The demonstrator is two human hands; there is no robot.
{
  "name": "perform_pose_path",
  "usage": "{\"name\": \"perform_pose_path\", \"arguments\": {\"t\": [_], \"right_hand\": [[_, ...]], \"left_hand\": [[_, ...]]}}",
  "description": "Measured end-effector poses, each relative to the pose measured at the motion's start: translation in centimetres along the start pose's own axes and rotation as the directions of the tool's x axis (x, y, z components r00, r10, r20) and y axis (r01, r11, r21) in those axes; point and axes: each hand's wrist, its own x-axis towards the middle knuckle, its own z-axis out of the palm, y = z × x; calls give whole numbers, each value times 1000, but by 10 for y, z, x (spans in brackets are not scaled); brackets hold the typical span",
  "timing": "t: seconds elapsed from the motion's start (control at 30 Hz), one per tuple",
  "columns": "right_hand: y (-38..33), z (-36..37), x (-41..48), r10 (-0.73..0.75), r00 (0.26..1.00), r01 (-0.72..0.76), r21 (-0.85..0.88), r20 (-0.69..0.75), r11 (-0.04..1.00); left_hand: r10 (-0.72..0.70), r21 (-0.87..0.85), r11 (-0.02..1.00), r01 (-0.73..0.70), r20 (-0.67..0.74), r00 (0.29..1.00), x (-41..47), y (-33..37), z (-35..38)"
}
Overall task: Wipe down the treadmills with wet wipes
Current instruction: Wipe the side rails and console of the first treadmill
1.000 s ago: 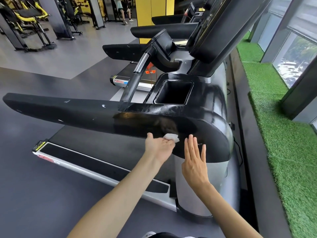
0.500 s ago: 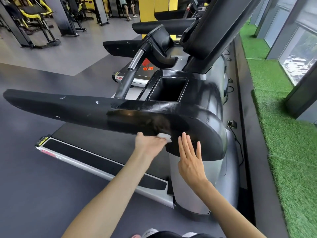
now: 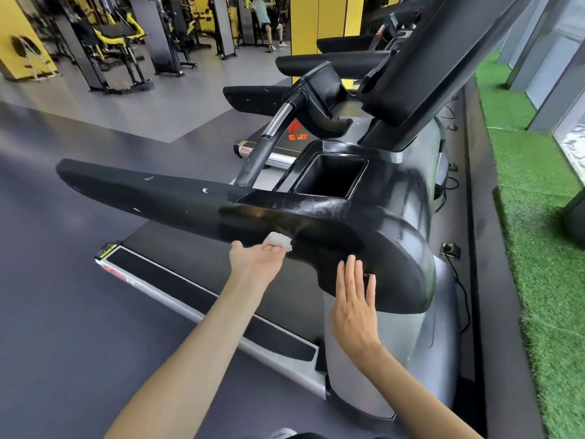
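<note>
Left hand (image 3: pixel 256 261) holds wipe (image 3: pixel 278 240) against treadmill armrest (image 3: pixel 158 198); right hand (image 3: pixel 354 299) flat.

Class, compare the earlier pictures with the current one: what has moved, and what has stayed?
The left hand has slid the wet wipe leftward along the black handrail, away from the right hand. Unchanged: its grip on the wipe, and the right hand flat against the rail's end.

Daylight from the windows (image 3: pixel 569 144) at right brightens the artificial turf (image 3: pixel 538 217) and lays soft glare across the glossy black treadmill handrail (image 3: pixel 285 217). Wide-angle distortion bends the frame's edges, and the distant gym equipment (image 3: pixel 120 42) looks slightly soft.
</note>
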Motion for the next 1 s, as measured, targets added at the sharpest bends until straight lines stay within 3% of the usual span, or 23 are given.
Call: {"name": "perform_pose_path", "arguments": {"t": [0.07,0.13,0.2,0.27,0.37,0.4,0.47,0.5,0.6,0.67,0.73,0.83,0.9,0.97,1.0], "right_hand": [[-4,0,1,25,1000,-25,18,7,1000],[-10,1,1,56,998,-57,26,22,998],[-15,2,1,78,997,-78,37,17,996],[-15,3,1,80,997,-80,39,11,996],[-10,2,0,60,998,-61,36,10,997],[-8,2,0,53,999,-53,33,9,998],[-5,2,-3,43,999,-43,30,10,999],[-3,2,-4,41,999,-42,25,14,999],[3,0,-6,30,999,-30,12,33,999],[9,-3,-9,24,999,-24,10,34,1000],[21,-7,-11,15,999,-15,-8,29,1000],[41,-13,-15,23,1000,-23,-25,18,999],[50,-16,-17,19,1000,-19,-20,11,1000],[57,-17,-19,-7,1000,7,-27,22,1000],[61,-17,-20,-23,999,24,-37,26,999]], "left_hand": [[139,208,970,-125,-55,989,-2,18,5],[235,456,865,-210,3,972,-7,10,12],[94,422,901,-98,30,995,-11,-15,12],[14,491,871,-15,6,1000,-14,-33,10],[155,674,726,-137,33,987,-4,-16,4],[216,670,720,-184,35,976,10,-6,2],[146,432,892,-132,0,989,21,2,-3],[131,383,912,-144,60,990,20,-5,-4],[43,518,849,-104,127,991,1,-57,-4],[-11,582,812,-44,92,996,-2,-78,-4],[-66,500,866,16,82,994,6,-74,-6],[17,315,949,-27,34,999,31,-59,-11],[130,469,873,-136,44,990,36,-78,-12],[240,717,661,-222,79,968,35,-116,-25],[233,718,666,-204,60,971,30,-135,-34]]}}
